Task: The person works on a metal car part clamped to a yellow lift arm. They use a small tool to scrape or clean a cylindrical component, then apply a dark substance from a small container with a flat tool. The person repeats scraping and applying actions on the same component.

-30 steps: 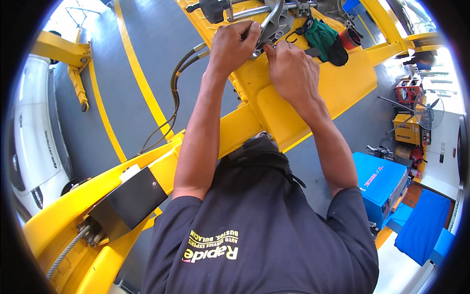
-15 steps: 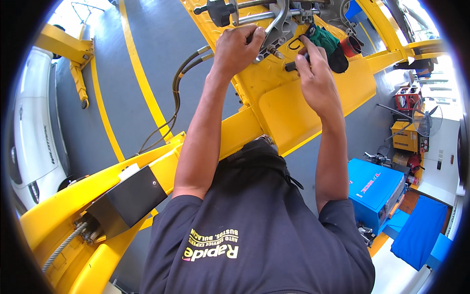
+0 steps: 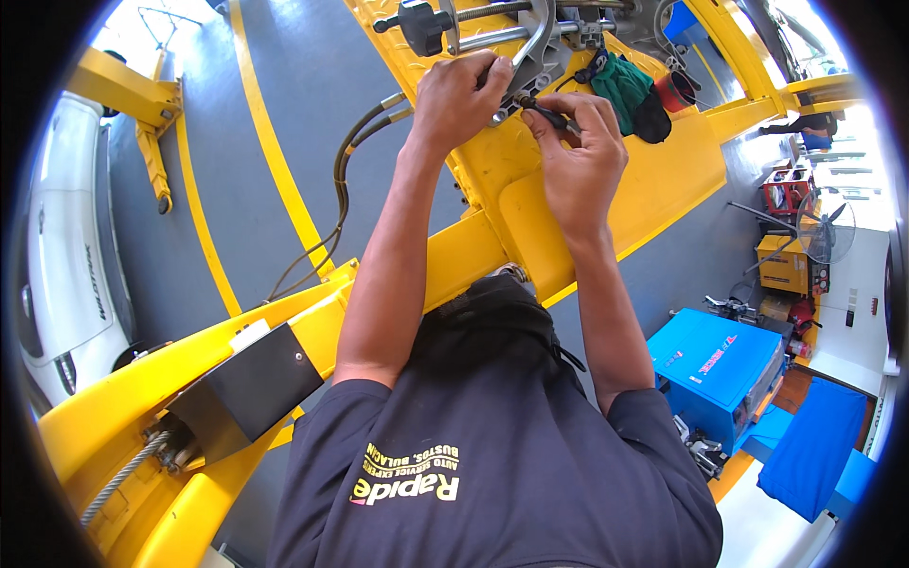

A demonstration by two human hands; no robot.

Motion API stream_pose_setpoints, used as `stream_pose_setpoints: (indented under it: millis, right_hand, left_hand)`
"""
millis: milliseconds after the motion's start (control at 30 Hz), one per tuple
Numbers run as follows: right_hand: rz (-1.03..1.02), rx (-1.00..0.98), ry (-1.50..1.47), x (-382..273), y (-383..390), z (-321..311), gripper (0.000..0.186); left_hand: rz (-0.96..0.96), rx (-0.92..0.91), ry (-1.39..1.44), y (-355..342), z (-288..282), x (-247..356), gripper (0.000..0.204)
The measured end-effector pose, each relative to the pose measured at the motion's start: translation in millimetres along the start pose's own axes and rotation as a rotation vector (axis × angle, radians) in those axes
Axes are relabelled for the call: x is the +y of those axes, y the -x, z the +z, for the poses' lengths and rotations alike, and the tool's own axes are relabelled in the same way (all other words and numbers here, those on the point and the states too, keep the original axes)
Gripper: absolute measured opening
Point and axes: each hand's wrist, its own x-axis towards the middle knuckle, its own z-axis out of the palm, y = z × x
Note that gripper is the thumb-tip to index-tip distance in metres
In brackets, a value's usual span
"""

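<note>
On the yellow ribbed plate [image 3: 492, 142] stands a metal clamp assembly [image 3: 492, 36] with a threaded rod and a black knob [image 3: 423, 26]. My left hand [image 3: 461, 97] is closed round the lower end of its curved metal arm [image 3: 541, 43]. Pinched in the fingers of my right hand [image 3: 582, 156] is a small black tool [image 3: 552, 117]. Its front end meets a brass-coloured fitting [image 3: 524, 98] that sticks out below the clamp; whether it sits on or beside the fitting I cannot tell. A green and black cloth [image 3: 625, 90] lies to the right.
A red cup-like container [image 3: 676, 92] stands beside the cloth. Yellow lift beams [image 3: 445, 256] cross close in front of me, and two hoses [image 3: 343, 151] hang at the left. Further right are a blue cabinet [image 3: 710, 364] and a fan [image 3: 827, 227]. A white vehicle [image 3: 76, 256] stands far left.
My right hand has moved left and slightly down from beside the cloth, bringing the black tool to the brass-coloured fitting. My left hand stays on the curved arm.
</note>
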Motion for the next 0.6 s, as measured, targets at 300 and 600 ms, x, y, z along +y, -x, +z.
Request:
stream_pose_setpoints:
  millis: [300,600]
  right_hand:
    - [0.073,-0.226,0.159,-13,-1,-16,0.021]
    - [0.055,-0.353,0.489,-12,-20,3,0.027]
  left_hand:
    - [0.002,0.003,-0.006,1,1,-1,0.043]
    - [-0.035,-0.04,0.018,0,-3,1,0.045]
